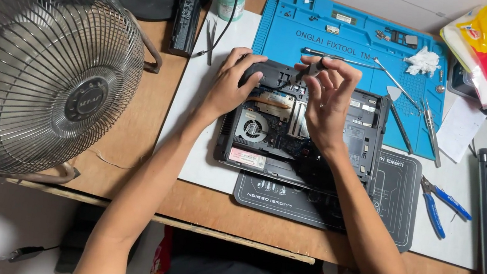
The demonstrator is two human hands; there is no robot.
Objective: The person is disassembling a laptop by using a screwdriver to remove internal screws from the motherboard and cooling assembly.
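Laptop base cover off, fan exposed; left hand grips rear edge, right hand fingers pinch small dark part; board still in.

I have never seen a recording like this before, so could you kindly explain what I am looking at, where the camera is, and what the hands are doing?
There is no machine here: a person works with two bare hands, and the single picture comes from a camera worn on their head, looking down at a wooden desk.

In the middle lies an opened laptop, underside up, so its small cooling fan and circuit board show. The left hand grips the laptop's far left corner. The right hand is raised above the board, its fingers pinching a small dark part; what it is I cannot tell.

Around it: a blue repair mat with tweezers and thin tools, a dark mat under the laptop, blue-handled pliers, and a large metal desk fan on the left.
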